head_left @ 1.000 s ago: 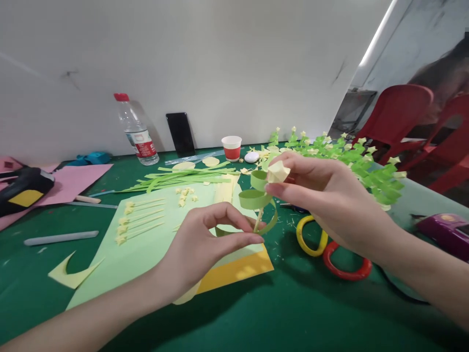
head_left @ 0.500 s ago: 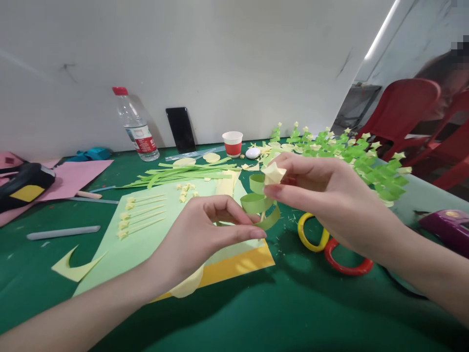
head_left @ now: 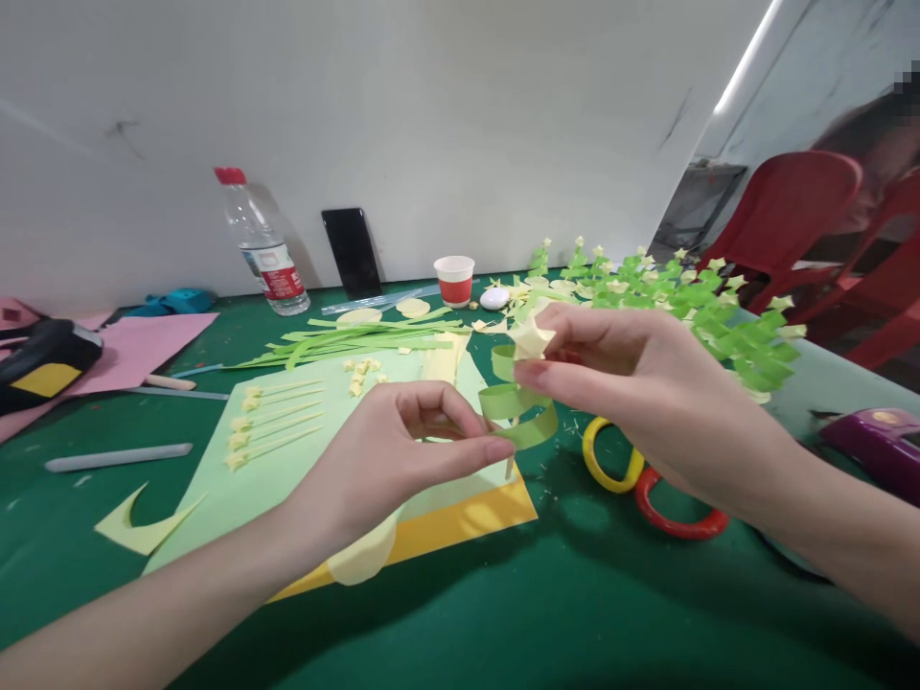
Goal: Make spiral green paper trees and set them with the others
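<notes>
My right hand [head_left: 618, 374] pinches a pale yellow paper star [head_left: 530, 341] from its right side, thumb in front. Below the star a green paper strip [head_left: 528, 431] winds in loose coils around a thin stick [head_left: 510, 468], which shows only in part. My left hand [head_left: 409, 436] pinches the strip's lower end between thumb and finger. Both hands are above a light green sheet [head_left: 216, 479]. On that sheet lie several star-topped sticks [head_left: 277, 417] in a row and a small group of loose paper stars [head_left: 361, 372].
Finished star-and-coil stems [head_left: 690, 307] crowd the back right. Scissors [head_left: 610, 455] lie under my right wrist, near a purple tool [head_left: 873, 446]. Green strips [head_left: 359, 340], a paper cup [head_left: 454, 283], a phone [head_left: 352, 254] and a bottle [head_left: 273, 268] stand or lie behind. A tape measure [head_left: 50, 364] is left.
The coils have shifted slightly to the right below the star, and more of the stick's lower end shows. The star has moved a little left. Both hands keep their pinch.
</notes>
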Demonstrator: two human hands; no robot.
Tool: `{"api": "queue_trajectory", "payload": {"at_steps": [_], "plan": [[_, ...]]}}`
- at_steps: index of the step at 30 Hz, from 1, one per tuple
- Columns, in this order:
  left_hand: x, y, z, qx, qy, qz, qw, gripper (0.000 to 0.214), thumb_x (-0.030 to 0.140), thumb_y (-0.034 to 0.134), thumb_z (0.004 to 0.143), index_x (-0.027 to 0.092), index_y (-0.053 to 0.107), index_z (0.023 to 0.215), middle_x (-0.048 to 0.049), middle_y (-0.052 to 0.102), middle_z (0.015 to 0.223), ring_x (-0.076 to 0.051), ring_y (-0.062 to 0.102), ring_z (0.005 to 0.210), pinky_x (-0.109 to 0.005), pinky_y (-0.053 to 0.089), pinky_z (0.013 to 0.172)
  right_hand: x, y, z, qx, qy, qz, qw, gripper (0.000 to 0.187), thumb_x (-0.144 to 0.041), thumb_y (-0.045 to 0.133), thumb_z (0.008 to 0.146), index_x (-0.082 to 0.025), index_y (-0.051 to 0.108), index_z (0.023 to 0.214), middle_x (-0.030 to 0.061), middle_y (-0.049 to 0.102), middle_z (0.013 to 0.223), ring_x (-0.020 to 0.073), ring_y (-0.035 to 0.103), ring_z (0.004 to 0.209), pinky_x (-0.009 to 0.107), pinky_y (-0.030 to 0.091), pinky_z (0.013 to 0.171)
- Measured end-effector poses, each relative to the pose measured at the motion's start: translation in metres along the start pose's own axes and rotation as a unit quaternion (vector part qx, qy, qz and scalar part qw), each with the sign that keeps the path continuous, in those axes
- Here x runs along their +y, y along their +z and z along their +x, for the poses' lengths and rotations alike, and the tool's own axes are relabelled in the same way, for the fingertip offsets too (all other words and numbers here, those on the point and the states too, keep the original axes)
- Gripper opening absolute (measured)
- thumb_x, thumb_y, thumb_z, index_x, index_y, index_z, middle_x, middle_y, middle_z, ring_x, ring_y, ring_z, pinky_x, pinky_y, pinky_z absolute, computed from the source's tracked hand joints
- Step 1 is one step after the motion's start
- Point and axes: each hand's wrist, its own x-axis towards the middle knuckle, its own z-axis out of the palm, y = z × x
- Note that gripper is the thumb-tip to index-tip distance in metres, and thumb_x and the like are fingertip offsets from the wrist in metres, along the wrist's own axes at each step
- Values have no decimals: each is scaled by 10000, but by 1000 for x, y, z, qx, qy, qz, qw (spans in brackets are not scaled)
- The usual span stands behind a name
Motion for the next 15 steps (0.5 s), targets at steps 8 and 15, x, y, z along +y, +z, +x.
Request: {"api": "queue_trajectory", "payload": {"at_steps": [8,15], "plan": [[-1,0,1,-19,-12,9,1000,222,270,697,631,195,530,505,62,597,542,-145,649,653,-195,472,580,1,1,0,2,15,26,1000,92,-206,623,673,-182,577,597,-22,531,608,79,487,541,170,388,449],[-1,1,2,-18,-10,40,999,251,318,704,606,191,498,542,59,573,593,-129,593,625,-217,436,568,2,3,1,14,14,24,1000,101,-199,618,672,-179,569,587,-26,551,609,80,511,540,170,410,450]]}}
